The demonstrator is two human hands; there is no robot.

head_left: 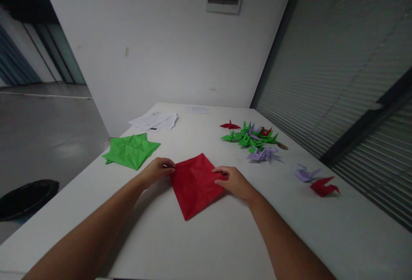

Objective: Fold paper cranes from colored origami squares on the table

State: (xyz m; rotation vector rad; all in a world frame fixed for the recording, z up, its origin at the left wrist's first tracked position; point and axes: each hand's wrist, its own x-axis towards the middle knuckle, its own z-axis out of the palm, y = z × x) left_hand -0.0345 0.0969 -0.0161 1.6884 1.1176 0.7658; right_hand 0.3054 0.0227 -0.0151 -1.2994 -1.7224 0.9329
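A square sheet of red origami paper (pixel 196 185), marked with crease lines, is spread out just above or on the white table, one corner pointing toward me. My left hand (pixel 158 171) pinches its left corner between thumb and fingers. At the opposite side, my right hand (pixel 234 181) grips the right corner, thumb and forefinger on the paper. Left of my left hand lies a stack of creased green paper (pixel 132 150), its corners fanned out.
Folded paper cranes (pixel 254 137) in green, purple and red are heaped at the back right. A purple crane (pixel 307 173) and a red crane (pixel 323 187) sit nearer. Printed sheets (pixel 152 120) lie at the back left. A black bin (pixel 28 198) stands left of the table (pixel 193 250).
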